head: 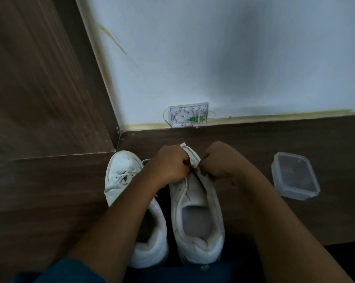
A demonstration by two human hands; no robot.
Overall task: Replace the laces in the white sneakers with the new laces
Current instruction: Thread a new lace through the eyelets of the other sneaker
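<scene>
head view: left hand and right hand both curled, pinching the lace at the midline of the right sneaker, whose long axis runs toe-first toward the wall, slack trailing back toward the heel, hands equally near.

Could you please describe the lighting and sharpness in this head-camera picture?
Head view: dim, flat light with no glare; a broad soft shadow darkens the wall; the wood panel at upper left is smeared with blur; the sneakers, left hand and right hand are fairly sharp.
</scene>
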